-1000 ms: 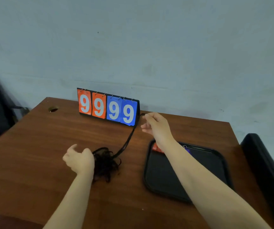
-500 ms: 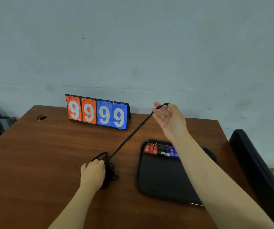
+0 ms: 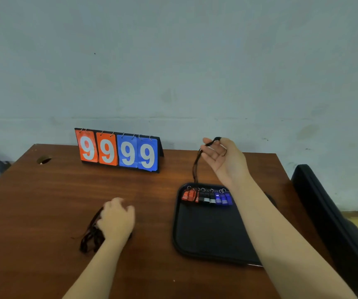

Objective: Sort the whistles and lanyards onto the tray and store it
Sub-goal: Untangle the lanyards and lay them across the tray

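Under both sets of fingers I have the brown wooden table filling the view. Off beyond the right forearm, well away from any fingertip, is a dark padded chair. Below the right hand's fingers and a little nearer me, the black tray lies flat on the table. Out past the left fingertips, toward the wall, a flip scoreboard stands reading 9999. The right hand is raised with its palm toward me and its fingers half bent. Its fingertips pinch the top of a black lanyard, which hangs slack from them down to the tray's far edge. The left hand lies knuckles up on the tangled lanyard heap, which pokes out on the outer side of its fingers. They are bent and blurred, so I cannot tell whether they grip or only press. Beneath the right fingers, a row of whistles, red, black and blue, sits along the tray's far end.
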`<act>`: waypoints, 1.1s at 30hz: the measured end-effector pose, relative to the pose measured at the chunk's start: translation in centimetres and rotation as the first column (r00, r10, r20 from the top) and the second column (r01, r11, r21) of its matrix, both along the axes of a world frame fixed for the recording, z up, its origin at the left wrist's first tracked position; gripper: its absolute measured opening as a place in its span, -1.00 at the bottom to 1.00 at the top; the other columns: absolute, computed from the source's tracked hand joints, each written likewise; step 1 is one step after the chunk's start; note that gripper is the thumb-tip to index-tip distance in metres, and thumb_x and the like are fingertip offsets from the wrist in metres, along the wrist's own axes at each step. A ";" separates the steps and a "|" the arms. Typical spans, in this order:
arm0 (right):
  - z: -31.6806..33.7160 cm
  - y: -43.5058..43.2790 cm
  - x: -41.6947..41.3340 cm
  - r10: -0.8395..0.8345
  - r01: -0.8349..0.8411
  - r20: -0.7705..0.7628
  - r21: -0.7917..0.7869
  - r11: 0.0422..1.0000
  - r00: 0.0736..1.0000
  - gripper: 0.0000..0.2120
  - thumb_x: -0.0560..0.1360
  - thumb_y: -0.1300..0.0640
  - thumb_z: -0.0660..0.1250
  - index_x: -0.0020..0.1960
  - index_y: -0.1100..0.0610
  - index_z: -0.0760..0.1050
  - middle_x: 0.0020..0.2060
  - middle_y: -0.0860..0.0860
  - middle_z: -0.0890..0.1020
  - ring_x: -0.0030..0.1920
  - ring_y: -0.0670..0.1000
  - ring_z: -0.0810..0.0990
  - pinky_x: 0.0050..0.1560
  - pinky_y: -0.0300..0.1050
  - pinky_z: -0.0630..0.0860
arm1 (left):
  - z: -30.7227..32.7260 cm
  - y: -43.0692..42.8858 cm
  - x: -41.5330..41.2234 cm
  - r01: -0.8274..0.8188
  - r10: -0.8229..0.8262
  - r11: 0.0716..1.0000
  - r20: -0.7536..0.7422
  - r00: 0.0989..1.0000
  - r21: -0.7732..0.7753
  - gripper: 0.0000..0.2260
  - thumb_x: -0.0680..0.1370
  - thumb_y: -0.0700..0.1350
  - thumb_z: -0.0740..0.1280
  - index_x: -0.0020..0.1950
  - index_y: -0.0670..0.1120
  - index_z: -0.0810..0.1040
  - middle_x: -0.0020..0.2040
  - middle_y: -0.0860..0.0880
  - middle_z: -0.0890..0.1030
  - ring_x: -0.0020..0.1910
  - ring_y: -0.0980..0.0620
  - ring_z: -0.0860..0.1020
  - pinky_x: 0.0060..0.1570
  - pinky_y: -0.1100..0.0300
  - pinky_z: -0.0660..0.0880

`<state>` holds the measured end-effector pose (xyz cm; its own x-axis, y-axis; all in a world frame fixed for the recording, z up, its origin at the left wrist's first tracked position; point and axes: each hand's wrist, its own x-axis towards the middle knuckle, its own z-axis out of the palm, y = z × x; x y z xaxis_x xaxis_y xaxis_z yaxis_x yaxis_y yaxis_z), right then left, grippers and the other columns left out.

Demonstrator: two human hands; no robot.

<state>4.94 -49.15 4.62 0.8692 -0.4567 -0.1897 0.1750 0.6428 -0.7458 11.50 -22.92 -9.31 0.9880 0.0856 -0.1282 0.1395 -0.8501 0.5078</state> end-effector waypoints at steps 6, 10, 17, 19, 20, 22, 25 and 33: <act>0.0 2.3 -1.4 0.124 -0.132 -0.052 -0.182 0.974 0.991 -0.78 0.65 0.20 0.08 -0.11 0.19 0.43 -0.09 0.15 0.72 -0.15 0.08 0.70 -0.13 -0.06 0.63 | 7.8 -10.3 -5.1 -0.013 -0.585 0.485 -0.336 0.738 -0.874 -0.48 0.63 0.23 -0.05 0.21 -0.04 0.57 0.16 0.01 0.63 0.17 0.04 0.55 0.27 -0.01 0.33; -0.6 2.3 -3.9 0.169 -0.215 -0.171 -0.302 0.929 0.971 -0.79 0.66 0.20 0.06 -0.10 0.19 0.39 -0.12 0.17 0.71 -0.29 0.07 0.64 -0.24 -0.08 0.57 | 8.7 -12.1 -5.0 -0.450 -0.496 -0.062 -0.364 0.789 -0.891 -0.63 0.61 0.10 0.16 0.23 -0.15 0.48 0.19 -0.15 0.62 0.22 -0.10 0.56 0.30 -0.06 0.40; -4.7 -2.7 -9.2 0.002 -0.356 -0.555 -0.531 0.769 0.832 -0.81 0.64 0.19 0.12 -0.08 0.13 0.46 -0.17 0.03 0.69 -0.26 -0.03 0.65 -0.26 -0.16 0.56 | 6.0 -9.7 -2.8 -0.576 -0.121 -0.110 -0.564 0.817 -0.810 -0.90 0.60 -0.15 0.26 0.03 -0.12 0.56 -0.11 -0.05 0.64 0.00 0.01 0.62 0.18 0.05 0.49; -6.3 -4.5 -11.1 -0.062 -0.405 -0.617 -0.586 0.702 0.785 -0.79 0.63 0.18 0.12 -0.12 0.13 0.47 -0.18 0.03 0.67 -0.25 -0.02 0.61 -0.23 -0.15 0.50 | 5.3 -9.4 -3.1 -0.610 -0.073 -0.139 -0.606 0.792 -0.780 -0.90 0.61 -0.16 0.25 0.01 -0.13 0.55 -0.11 -0.04 0.61 -0.03 0.03 0.60 0.15 0.08 0.50; -7.0 -5.3 -12.0 -0.095 -0.406 -0.640 -0.587 0.701 0.762 -0.78 0.63 0.18 0.12 -0.14 0.13 0.48 -0.18 0.05 0.66 -0.25 -0.01 0.60 -0.21 -0.15 0.49 | 5.0 -9.2 -3.2 -0.625 -0.054 -0.134 -0.624 0.780 -0.769 -0.90 0.61 -0.15 0.25 0.00 -0.12 0.55 -0.12 -0.02 0.60 -0.04 0.04 0.60 0.14 0.09 0.50; -8.4 -7.0 -13.7 -0.171 -0.371 -0.674 -0.579 0.726 0.718 -0.77 0.62 0.18 0.12 -0.12 0.18 0.51 -0.17 0.09 0.66 -0.22 0.02 0.60 -0.19 -0.14 0.49 | 4.2 -8.9 -3.4 -0.643 -0.027 -0.092 -0.643 0.765 -0.760 -0.88 0.63 -0.12 0.22 0.01 -0.10 0.54 -0.14 0.01 0.58 -0.06 0.06 0.59 0.11 0.10 0.47; -10.4 -9.5 -16.1 -0.273 -0.272 -0.692 -0.569 0.776 0.668 -0.77 0.62 0.17 0.14 -0.09 0.19 0.53 -0.16 0.12 0.65 -0.19 0.06 0.60 -0.16 -0.09 0.51 | 2.8 -8.6 -3.6 -0.666 0.001 0.007 -0.666 0.746 -0.746 -0.89 0.63 -0.14 0.22 -0.01 -0.11 0.53 -0.13 -0.01 0.55 -0.07 0.05 0.55 0.17 0.08 0.43; -13.7 -13.8 -18.5 -0.376 -0.227 -0.710 -0.597 0.769 0.596 -0.75 0.59 0.20 0.16 -0.21 0.24 0.46 -0.36 0.09 0.48 -0.36 0.04 0.42 -0.32 -0.12 0.38 | -0.3 -8.6 -4.2 -0.610 0.027 0.383 -0.651 0.758 -0.694 -0.87 0.55 -0.24 0.35 0.09 -0.19 0.54 -0.10 -0.13 0.59 -0.15 0.01 0.56 -0.20 0.17 0.49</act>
